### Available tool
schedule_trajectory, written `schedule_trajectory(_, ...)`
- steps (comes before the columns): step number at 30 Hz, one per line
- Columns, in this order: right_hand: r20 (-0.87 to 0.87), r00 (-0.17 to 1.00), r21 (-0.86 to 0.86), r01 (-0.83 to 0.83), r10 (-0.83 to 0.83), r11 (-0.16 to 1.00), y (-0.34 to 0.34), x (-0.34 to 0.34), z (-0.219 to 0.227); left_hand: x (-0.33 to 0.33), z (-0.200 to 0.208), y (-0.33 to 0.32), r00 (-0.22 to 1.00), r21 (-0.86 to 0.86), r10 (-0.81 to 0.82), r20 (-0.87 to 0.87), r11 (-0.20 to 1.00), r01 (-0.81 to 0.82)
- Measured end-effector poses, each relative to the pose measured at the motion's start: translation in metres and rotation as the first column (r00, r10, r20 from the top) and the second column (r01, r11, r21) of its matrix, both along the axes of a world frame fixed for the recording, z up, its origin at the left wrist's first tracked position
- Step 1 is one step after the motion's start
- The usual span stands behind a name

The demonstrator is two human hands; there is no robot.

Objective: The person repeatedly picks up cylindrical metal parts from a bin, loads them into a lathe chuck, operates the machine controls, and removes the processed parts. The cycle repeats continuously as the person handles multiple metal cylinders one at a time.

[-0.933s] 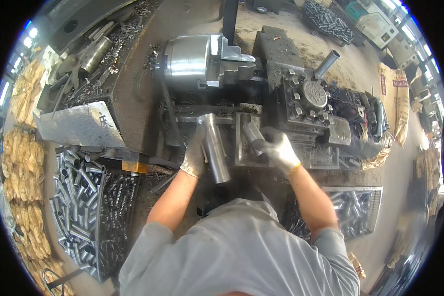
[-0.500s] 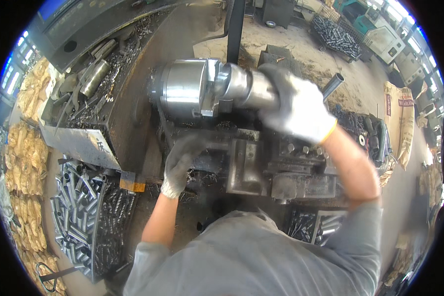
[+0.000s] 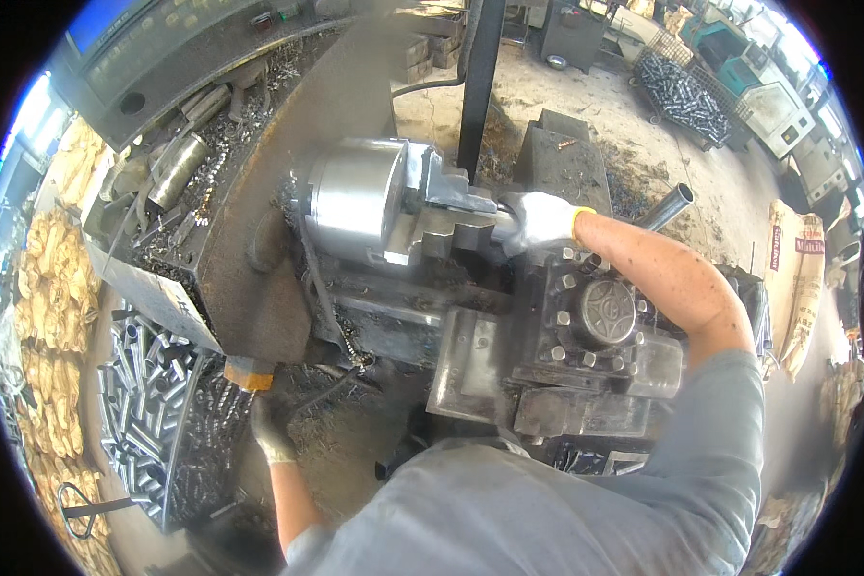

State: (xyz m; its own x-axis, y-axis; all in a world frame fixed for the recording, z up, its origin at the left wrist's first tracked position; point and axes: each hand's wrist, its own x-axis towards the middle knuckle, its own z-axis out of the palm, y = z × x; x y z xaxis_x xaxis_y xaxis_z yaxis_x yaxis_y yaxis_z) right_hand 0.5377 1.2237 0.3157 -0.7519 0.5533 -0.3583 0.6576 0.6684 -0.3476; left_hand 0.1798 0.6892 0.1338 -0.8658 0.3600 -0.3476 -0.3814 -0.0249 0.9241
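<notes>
A lathe chuck (image 3: 360,192) with stepped jaws (image 3: 456,197) stands at the middle, its jaws sharply visible. Gloved in white, my right hand (image 3: 542,221) is closed at the outer end of the jaws, around a shiny metal piece (image 3: 503,227). Most of that piece is hidden by the glove and the jaws. Down at the left, my gloved left hand (image 3: 273,434) hangs beside the bin of dark parts, below an orange-yellow block (image 3: 248,374). Its fingers are dark and smeared, so their hold cannot be made out.
The tool post (image 3: 605,315) with several bolts sits right of the chuck, under my right forearm. Cut metal tubes (image 3: 144,384) fill a bin at left. Metal shavings and a cylinder (image 3: 180,171) lie on the machine's ledge. A tube (image 3: 670,206) sticks up at right.
The blurred jaws are now sharp and still. My right hand has moved slightly down and closed by the jaw ends. My left hand has dropped down and left from below the chuck.
</notes>
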Motion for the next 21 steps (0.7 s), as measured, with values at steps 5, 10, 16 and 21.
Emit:
schedule_trajectory(5,0.422,0.905,0.005,-0.067,0.058,0.998,0.013,0.001,0.007,-0.036,0.016,0.002,0.966,0.134,0.046,0.256,0.987,-0.083)
schedule_trajectory(10,-0.101,0.983,-0.232,0.127,-0.154,0.964,-0.002,-0.016,0.007,-0.055,0.004,-0.002,0.993,0.022,-0.032,-0.118,0.999,0.035)
schedule_trajectory(16,-0.045,0.994,0.0,0.096,-0.095,0.995,-0.014,-0.009,0.037,-0.05,-0.019,0.002,0.923,-0.298,0.003,-0.386,0.946,-0.128)
schedule_trajectory(21,-0.61,0.717,0.269,0.588,-0.338,0.763,-0.107,0.053,0.097,-0.039,0.024,0.005,0.761,-0.269,0.008,-0.649,0.933,-0.239)
